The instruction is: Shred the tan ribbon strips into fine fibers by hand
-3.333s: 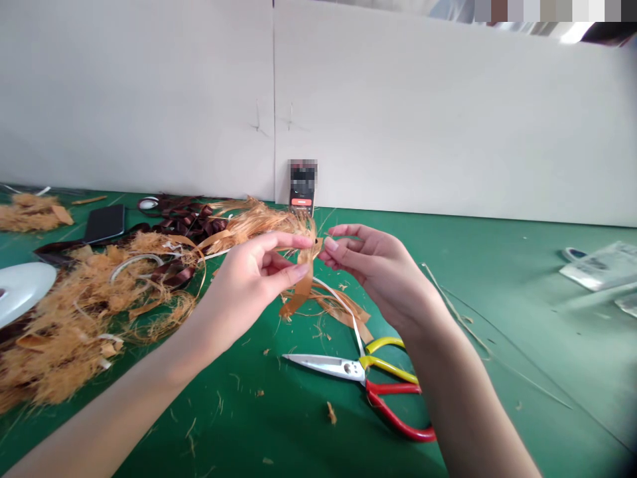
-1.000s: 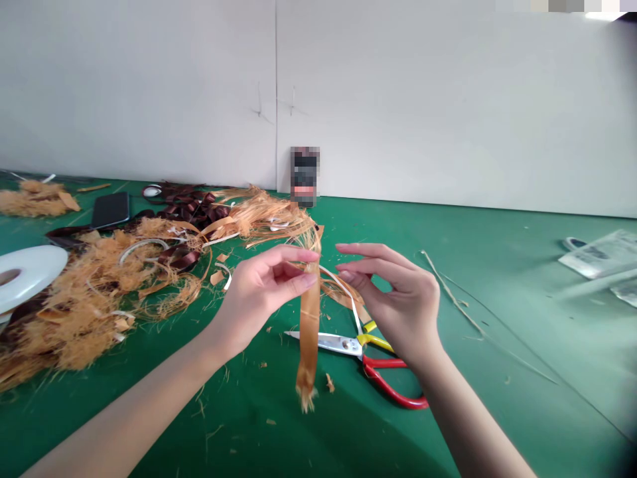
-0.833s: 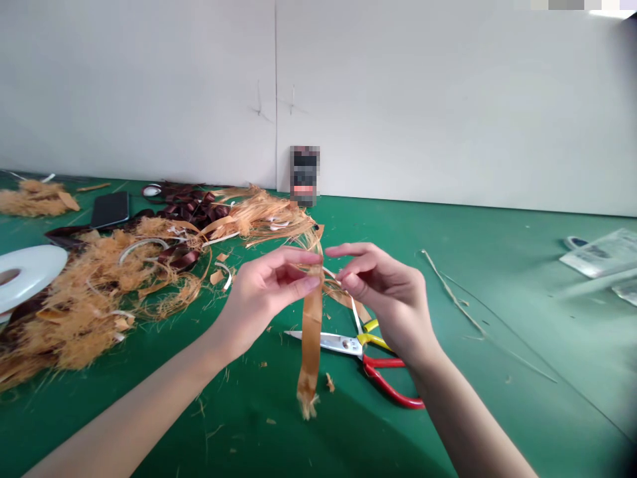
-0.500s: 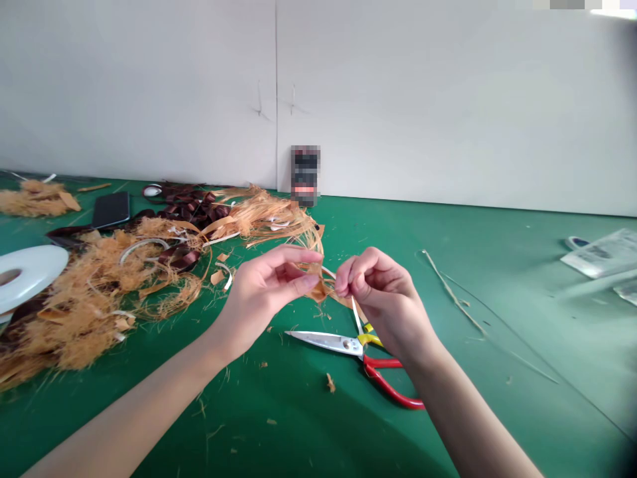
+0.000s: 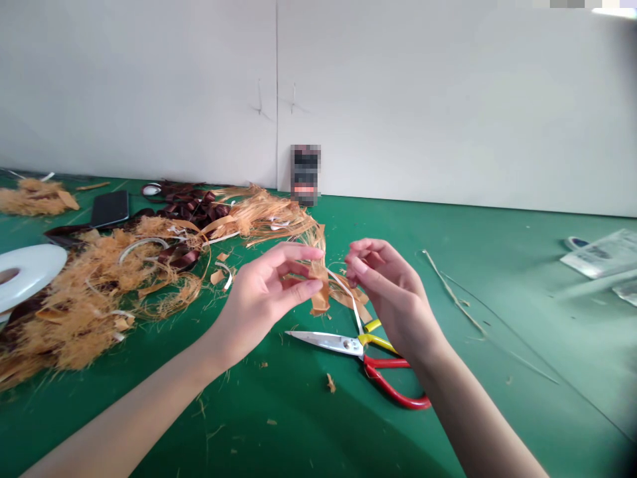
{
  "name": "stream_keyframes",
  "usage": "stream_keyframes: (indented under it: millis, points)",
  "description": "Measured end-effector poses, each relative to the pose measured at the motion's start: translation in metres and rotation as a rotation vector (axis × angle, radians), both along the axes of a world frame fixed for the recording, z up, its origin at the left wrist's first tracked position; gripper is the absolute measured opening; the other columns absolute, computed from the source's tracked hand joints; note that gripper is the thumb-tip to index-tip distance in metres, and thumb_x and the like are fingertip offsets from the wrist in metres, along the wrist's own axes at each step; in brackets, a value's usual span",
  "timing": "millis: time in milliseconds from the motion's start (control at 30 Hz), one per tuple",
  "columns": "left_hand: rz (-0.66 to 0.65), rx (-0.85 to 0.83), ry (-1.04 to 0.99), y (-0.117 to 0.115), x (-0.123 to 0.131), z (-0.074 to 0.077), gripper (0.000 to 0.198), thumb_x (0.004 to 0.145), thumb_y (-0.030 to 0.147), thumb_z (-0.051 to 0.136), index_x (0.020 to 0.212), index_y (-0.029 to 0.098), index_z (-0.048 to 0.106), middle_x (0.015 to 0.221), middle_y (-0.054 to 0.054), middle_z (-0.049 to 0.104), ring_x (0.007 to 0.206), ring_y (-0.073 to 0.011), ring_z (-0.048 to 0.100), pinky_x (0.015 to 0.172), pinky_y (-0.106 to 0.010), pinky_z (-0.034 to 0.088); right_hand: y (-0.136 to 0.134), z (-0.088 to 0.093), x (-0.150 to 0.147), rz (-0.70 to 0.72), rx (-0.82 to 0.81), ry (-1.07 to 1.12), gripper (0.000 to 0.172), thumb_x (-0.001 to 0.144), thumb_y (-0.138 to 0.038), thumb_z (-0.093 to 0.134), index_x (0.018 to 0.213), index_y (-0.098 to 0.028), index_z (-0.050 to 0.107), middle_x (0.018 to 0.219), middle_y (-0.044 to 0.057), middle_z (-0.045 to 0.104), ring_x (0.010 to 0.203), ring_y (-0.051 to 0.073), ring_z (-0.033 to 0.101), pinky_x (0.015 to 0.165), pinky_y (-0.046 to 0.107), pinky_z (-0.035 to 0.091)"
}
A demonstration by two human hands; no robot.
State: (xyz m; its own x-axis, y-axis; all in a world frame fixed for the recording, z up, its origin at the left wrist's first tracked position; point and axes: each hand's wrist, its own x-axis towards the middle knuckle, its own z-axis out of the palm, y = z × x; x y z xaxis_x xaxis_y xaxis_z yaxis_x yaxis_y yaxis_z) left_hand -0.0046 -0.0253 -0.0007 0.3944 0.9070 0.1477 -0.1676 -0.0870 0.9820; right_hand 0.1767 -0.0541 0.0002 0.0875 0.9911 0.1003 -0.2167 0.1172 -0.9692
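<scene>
My left hand (image 5: 271, 285) pinches a tan ribbon strip (image 5: 319, 302) between thumb and fingers. The strip hangs down with a cut lower end, and its upper part is frayed into threads. Just to the right, my right hand (image 5: 391, 282) is raised with its fingers loosely curled and the thumb apart from them; I see nothing held in it. Below both hands lie scissors (image 5: 343, 343) with one yellow and one red handle, partly covered by my right hand. A narrow white strip (image 5: 351, 292) and more tan ribbon pieces (image 5: 355, 309) lie between the hands.
Frayed tan fibres (image 5: 74, 312) and dark brown ribbon (image 5: 194, 212) are heaped on the left of the green table (image 5: 279, 425). A white spool (image 5: 37, 265), a dark phone (image 5: 110, 208) and, at right, a clear plastic packet (image 5: 602, 252) lie there too.
My right hand has loosened its pinch and its fingers have parted. The tan strip in my left hand now hangs straighter and shows more of its length.
</scene>
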Motion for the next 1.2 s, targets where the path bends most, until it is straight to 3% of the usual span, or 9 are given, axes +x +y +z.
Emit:
stream_keyframes:
  millis: [100,200,367,567,700,800,900,1000,1200]
  points:
    - [-0.016,0.024,0.027,0.000,0.000,0.001,0.023,0.078,0.022,0.073,0.100,0.027,0.068,0.108,0.002,0.064,0.085,-0.0087,0.061,0.078,-0.016,0.054,0.000,0.000,-0.004,0.079,-0.101,0.026,0.019,0.081,-0.034,0.069,0.094,-0.022,0.062,0.076,-0.003,0.062,0.073,0.008,0.056,0.070,0.019,0.045]
    - [-0.056,0.028,0.043,0.000,0.001,0.002,0.021,0.078,0.022,0.073,0.098,0.025,0.069,0.105,0.002,0.065,0.085,-0.0100,0.064,0.076,-0.018,0.055,0.000,0.000,-0.010,0.153,-0.174,0.057,0.032,0.074,-0.031,0.076,0.099,-0.022,0.060,0.083,-0.001,0.068,0.076,0.010,0.062,0.070,0.022,0.049]
    - [-0.081,0.002,0.035,-0.001,0.004,0.003,0.025,0.077,0.021,0.074,0.101,0.024,0.066,0.103,0.001,0.069,0.087,-0.0132,0.068,0.079,-0.022,0.057,0.004,-0.001,-0.018,0.100,-0.128,0.130,0.038,0.068,-0.020,0.080,0.100,-0.021,0.060,0.076,-0.003,0.071,0.070,0.010,0.065,0.067,0.021,0.052]
    - [0.139,-0.009,0.013,0.003,0.005,-0.002,0.026,0.077,0.028,0.074,0.101,0.022,0.065,0.089,0.000,0.070,0.087,-0.0126,0.066,0.079,-0.020,0.054,0.007,-0.001,-0.018,-0.003,-0.141,0.151,0.036,0.068,-0.020,0.081,0.098,-0.019,0.060,0.072,-0.002,0.074,0.069,0.010,0.068,0.066,0.019,0.053]
    - [0.338,0.069,0.040,0.006,0.003,-0.006,0.027,0.078,0.028,0.073,0.102,0.025,0.060,0.106,0.001,0.064,0.090,-0.0130,0.063,0.079,-0.024,0.052,0.006,-0.002,-0.017,-0.089,-0.127,0.144,0.034,0.069,-0.021,0.080,0.096,-0.019,0.060,0.072,-0.002,0.074,0.067,0.009,0.068,0.064,0.018,0.053]
    - [0.443,0.179,0.185,0.006,0.001,-0.007,0.015,0.078,0.030,0.072,0.087,0.023,0.063,0.107,0.001,0.060,0.095,-0.0152,0.059,0.077,-0.025,0.047,0.006,-0.002,-0.018,-0.128,-0.101,0.135,0.033,0.069,-0.022,0.081,0.094,-0.019,0.061,0.073,-0.002,0.073,0.067,0.009,0.068,0.064,0.018,0.053]
    - [0.320,0.194,0.299,0.004,0.002,-0.004,0.012,0.079,0.033,0.070,0.073,0.022,0.068,0.097,0.000,0.059,0.096,-0.0164,0.056,0.078,-0.026,0.042,0.006,-0.003,-0.019,-0.138,-0.077,0.121,0.033,0.068,-0.022,0.081,0.094,-0.021,0.061,0.073,-0.003,0.074,0.067,0.008,0.067,0.063,0.017,0.053]
    - [0.170,0.088,0.248,0.003,0.005,-0.001,0.011,0.079,0.033,0.070,0.074,0.023,0.072,0.094,-0.001,0.059,0.096,-0.0171,0.056,0.079,-0.027,0.041,0.005,-0.003,-0.022,-0.134,-0.063,0.093,0.032,0.068,-0.023,0.081,0.094,-0.021,0.062,0.074,-0.002,0.075,0.066,0.009,0.068,0.062,0.017,0.053]
    - [0.105,-0.102,0.097,0.004,0.012,0.000,0.013,0.074,0.033,0.075,0.076,0.021,0.072,0.096,0.000,0.060,0.091,-0.0167,0.058,0.077,-0.028,0.042,0.003,-0.003,-0.027,-0.135,-0.026,0.110,0.027,0.066,-0.020,0.082,0.087,-0.020,0.065,0.072,-0.002,0.075,0.068,0.011,0.071,0.065,0.019,0.056]
